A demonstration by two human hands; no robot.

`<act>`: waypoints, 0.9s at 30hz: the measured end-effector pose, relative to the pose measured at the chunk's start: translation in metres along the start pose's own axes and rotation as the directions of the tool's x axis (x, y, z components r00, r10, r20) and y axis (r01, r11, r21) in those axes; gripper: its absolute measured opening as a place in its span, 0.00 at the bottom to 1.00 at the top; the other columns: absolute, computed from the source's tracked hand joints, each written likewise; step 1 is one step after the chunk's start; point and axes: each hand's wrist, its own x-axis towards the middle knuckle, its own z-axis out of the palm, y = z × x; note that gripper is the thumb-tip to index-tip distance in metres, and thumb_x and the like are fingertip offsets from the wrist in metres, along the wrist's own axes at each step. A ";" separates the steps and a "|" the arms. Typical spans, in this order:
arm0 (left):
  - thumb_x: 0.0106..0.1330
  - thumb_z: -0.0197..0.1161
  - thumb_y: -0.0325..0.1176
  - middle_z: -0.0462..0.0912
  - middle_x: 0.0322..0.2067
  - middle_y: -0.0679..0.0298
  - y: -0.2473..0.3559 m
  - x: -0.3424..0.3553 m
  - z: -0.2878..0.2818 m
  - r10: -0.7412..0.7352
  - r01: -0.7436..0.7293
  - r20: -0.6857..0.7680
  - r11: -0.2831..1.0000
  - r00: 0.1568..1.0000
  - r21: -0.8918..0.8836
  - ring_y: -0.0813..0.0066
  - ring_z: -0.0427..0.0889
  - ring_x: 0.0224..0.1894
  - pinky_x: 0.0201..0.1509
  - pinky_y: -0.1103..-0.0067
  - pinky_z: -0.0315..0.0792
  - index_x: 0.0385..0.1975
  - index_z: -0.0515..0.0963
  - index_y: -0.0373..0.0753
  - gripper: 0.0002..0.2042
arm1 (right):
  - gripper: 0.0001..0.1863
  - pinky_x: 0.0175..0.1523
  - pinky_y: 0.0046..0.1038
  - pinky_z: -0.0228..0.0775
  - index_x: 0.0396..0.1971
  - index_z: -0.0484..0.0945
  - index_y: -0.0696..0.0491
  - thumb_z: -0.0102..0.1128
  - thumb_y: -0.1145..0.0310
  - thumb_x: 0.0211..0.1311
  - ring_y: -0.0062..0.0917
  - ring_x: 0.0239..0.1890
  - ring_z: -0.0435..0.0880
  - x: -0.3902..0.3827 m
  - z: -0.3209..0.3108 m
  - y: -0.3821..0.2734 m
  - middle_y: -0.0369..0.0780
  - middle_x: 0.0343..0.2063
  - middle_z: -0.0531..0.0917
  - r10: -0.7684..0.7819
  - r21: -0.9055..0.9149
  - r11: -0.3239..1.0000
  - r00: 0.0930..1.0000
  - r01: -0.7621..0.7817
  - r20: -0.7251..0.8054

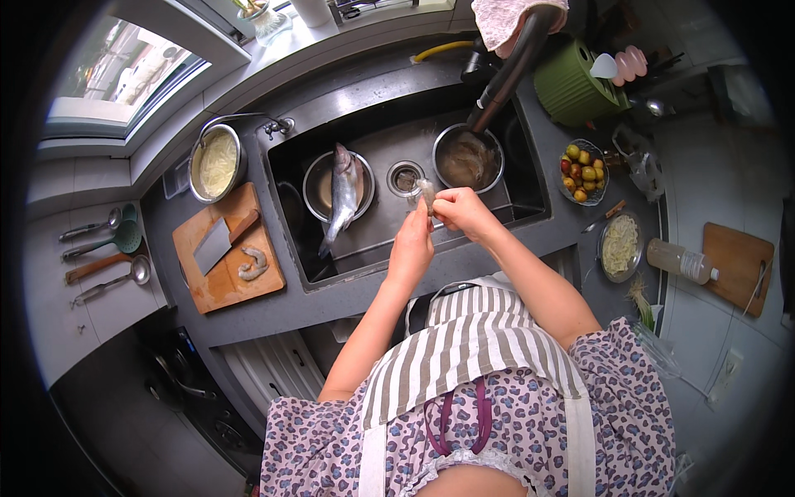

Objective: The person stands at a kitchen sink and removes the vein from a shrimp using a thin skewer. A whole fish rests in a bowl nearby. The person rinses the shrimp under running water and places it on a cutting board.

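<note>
Left hand (411, 242) and right hand (464, 212), both nearly closed, pinch a grey shrimp (426, 190), judged light, soft, slippery and best gripped mid-body.

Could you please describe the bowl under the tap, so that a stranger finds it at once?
Before the person is a dark sink. In its right part, under the end of the tap, stands a round metal bowl. Its brownish contents set it apart from the left bowl, across which a silvery fish lies.
</note>
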 end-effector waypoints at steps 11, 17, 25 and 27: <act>0.69 0.51 0.24 0.76 0.27 0.63 -0.003 0.008 -0.014 -0.160 0.190 0.140 0.954 0.977 -0.232 0.76 0.72 0.27 0.36 0.80 0.70 0.62 0.67 0.41 0.20 | 0.10 0.19 0.15 0.48 0.23 0.78 0.58 0.52 0.71 0.60 0.09 0.16 0.62 -0.003 -0.009 -0.013 0.30 0.17 0.73 0.048 -0.004 0.999 0.997 -0.047 0.063; 0.70 0.51 0.28 0.76 0.27 0.70 -0.009 0.009 -0.019 -0.081 0.146 0.242 0.954 0.967 -0.263 0.83 0.67 0.24 0.29 0.86 0.65 0.62 0.66 0.41 0.20 | 0.11 0.19 0.16 0.50 0.22 0.78 0.57 0.51 0.70 0.61 0.10 0.16 0.64 0.003 -0.009 0.003 0.30 0.17 0.73 -0.169 -0.283 0.946 0.986 0.158 -0.015; 0.71 0.55 0.36 0.73 0.33 0.64 0.010 0.014 -0.033 -0.014 0.554 0.565 0.217 0.825 -0.804 0.88 0.57 0.21 0.23 0.90 0.53 0.68 0.57 0.43 0.27 | 0.08 0.20 0.17 0.67 0.32 0.79 0.58 0.56 0.69 0.62 0.15 0.15 0.78 0.004 0.008 0.006 0.38 0.22 0.83 0.048 0.070 0.996 0.996 -0.053 0.077; 0.71 0.56 0.37 0.73 0.33 0.64 0.022 0.018 -0.032 0.066 0.555 0.564 0.118 0.823 -0.824 0.88 0.56 0.21 0.22 0.90 0.52 0.65 0.60 0.41 0.25 | 0.07 0.29 0.24 0.73 0.34 0.80 0.55 0.59 0.70 0.56 0.23 0.24 0.81 0.030 -0.006 0.047 0.37 0.25 0.83 -0.077 -0.077 0.993 0.991 0.086 0.109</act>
